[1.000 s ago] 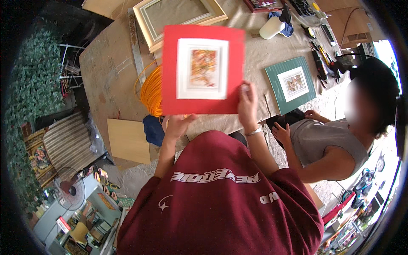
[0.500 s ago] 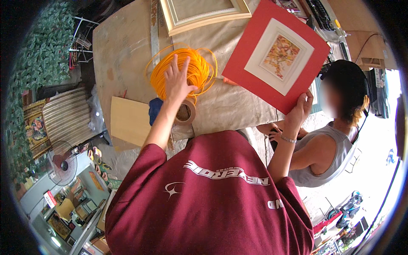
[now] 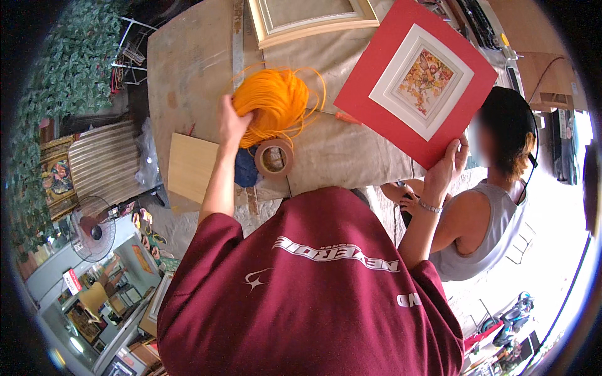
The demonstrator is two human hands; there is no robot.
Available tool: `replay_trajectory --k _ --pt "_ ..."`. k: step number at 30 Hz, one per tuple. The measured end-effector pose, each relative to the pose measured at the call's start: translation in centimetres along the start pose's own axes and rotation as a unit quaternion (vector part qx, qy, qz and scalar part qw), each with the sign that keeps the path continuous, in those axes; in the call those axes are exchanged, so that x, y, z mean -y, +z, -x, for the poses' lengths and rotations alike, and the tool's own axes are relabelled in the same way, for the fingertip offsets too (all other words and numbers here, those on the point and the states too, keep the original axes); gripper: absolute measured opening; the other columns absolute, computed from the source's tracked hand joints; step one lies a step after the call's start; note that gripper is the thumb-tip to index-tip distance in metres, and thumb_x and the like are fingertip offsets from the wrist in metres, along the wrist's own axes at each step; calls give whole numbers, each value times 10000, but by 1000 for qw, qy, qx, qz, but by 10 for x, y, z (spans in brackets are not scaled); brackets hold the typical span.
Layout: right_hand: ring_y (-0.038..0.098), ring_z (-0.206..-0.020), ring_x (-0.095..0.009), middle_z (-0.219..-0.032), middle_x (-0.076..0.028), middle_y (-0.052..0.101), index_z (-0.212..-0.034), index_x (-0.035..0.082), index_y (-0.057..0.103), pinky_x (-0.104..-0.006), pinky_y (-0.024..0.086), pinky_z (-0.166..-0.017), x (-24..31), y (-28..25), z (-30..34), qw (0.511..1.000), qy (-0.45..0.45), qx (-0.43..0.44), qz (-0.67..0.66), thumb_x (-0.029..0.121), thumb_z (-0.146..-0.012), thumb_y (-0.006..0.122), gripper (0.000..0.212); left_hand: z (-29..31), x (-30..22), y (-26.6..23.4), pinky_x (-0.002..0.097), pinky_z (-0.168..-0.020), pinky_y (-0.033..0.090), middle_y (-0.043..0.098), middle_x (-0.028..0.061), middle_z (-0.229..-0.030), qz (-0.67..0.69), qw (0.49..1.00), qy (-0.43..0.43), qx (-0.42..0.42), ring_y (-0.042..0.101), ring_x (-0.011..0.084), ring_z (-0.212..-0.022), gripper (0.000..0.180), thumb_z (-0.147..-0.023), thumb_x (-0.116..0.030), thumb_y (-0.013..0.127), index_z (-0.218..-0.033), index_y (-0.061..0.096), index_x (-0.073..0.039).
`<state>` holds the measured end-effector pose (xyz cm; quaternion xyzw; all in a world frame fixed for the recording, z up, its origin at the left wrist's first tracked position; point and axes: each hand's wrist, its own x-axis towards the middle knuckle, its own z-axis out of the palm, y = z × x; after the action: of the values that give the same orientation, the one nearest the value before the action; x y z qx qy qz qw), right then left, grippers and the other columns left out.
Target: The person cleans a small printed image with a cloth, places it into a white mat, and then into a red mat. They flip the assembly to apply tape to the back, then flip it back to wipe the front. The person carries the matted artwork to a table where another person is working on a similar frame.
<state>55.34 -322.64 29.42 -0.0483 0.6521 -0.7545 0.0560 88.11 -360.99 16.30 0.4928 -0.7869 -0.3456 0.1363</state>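
Note:
My left hand [image 3: 234, 123] grips the left side of a thick coil of orange cord [image 3: 273, 100], thumb on top and the other fingers partly hidden behind it. Loose loops of the cord trail out to the right. Just below the coil lies a roll of brown tape [image 3: 289, 159], next to a dark blue bundle [image 3: 246, 168]. In my right hand [image 3: 446, 164] is the lower right corner of a red mat board [image 3: 357, 94], held tilted above the table. A cream inner mat and a small floral picture [image 3: 426, 81] fill its middle.
A pale wooden frame [image 3: 313, 32] lies at the table's far edge. A light board [image 3: 188, 166] sits at the left, and an orange-handled tool [image 3: 347, 118] lies partly under the red mat. Close on my right sits another person [image 3: 480, 219] in a grey sleeveless top.
My left hand has gone from lying spread on top of the cord coil to gripping its left side, and the coil has tipped. The red mat has shifted slightly right in view.

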Motion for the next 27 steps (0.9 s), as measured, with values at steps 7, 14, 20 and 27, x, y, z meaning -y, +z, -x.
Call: replay_trajectory --k 7,14,20,27 --pt "647 -1126 -178 -1243 -102 700 -1305 35 586 -350 503 -1035 8 -2 5 999 -22 -31 37 148 -1133 526 214 -17 99 -123 481 -946 555 728 237 -1152 -85 959 -71 -262 718 411 -1091 634 -810 -159 879 -1310 519 -5" --pt "640 -1128 -173 -1275 -109 695 -1309 42 588 -351 500 -1035 13 -7 3 999 29 -17 17 146 -1135 520 213 -24 139 -169 486 -998 532 706 234 -1293 -98 899 -279 -322 693 422 -1155 819 -821 -365 884 -1422 488 27" --pt "631 -1156 -165 -1306 -108 685 -1316 45 593 -346 487 -1058 13 -5 -3 999 -1 4 32 135 -1128 533 217 -14 169 -128 476 -1084 484 678 212 -1370 -125 929 -200 -287 647 355 -1245 643 -914 -381 818 -1392 632 7" --pt "614 -1091 -136 -1214 -75 681 -1291 22 604 -326 487 -1016 14 -6 -6 1000 -22 10 16 124 -1124 541 206 15 -72 46 499 -1072 487 700 179 -1276 -49 971 232 26 619 395 -1252 411 -909 -237 766 -1272 699 -57"
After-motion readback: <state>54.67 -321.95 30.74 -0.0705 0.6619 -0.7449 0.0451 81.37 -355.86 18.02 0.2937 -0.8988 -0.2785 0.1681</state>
